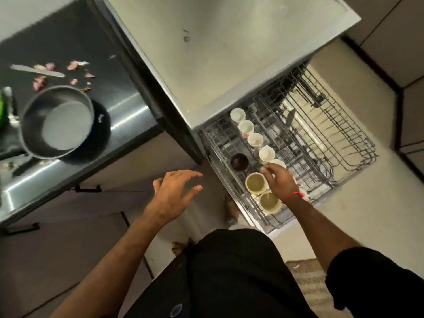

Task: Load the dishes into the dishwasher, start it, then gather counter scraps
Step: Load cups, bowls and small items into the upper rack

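Both bare hands reach out: the left hand (pixel 174 191) hangs spread and empty, while the right hand (pixel 278 182) pinches a cream ceramic cup (pixel 255 182) standing in the pulled-out grey wire dishwasher rack (pixel 321 143). Small white cups (pixel 246 127) line it. Pink onion scraps (pixel 73 65) and a grey metal saucepan (pixel 59 121) sit on the dark counter (pixel 128 104).

The rack (pixel 298 143) is pulled out from under the dishwasher top (pixel 229 53), so its right half lies open from above, bare wire. Along its left edge a row of cups (pixel 250 138) fills the way, with a dark bowl (pixel 239 162) just beside them and the right hand (pixel 278 180) over the near end. On the tabletop (pixel 128 104) the pot (pixel 57 121) and scraps (pixel 57 72) crowd the left edge; the right corner is bare.
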`<control>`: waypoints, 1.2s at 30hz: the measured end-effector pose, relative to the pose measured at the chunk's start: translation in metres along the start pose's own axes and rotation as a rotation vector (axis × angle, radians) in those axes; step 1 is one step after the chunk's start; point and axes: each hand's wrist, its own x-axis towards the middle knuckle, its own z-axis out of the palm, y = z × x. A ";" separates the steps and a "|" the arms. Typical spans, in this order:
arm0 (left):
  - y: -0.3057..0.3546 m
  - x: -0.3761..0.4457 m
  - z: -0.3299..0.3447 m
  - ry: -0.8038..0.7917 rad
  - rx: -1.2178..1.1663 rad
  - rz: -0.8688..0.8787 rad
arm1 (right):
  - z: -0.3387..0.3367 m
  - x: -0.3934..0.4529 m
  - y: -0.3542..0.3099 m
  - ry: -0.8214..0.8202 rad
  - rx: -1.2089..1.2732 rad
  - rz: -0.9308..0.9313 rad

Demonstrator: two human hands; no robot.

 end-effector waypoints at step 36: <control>-0.350 -0.379 -0.041 1.045 -0.299 -1.164 | 0.344 -0.207 -0.467 -1.049 0.109 -0.676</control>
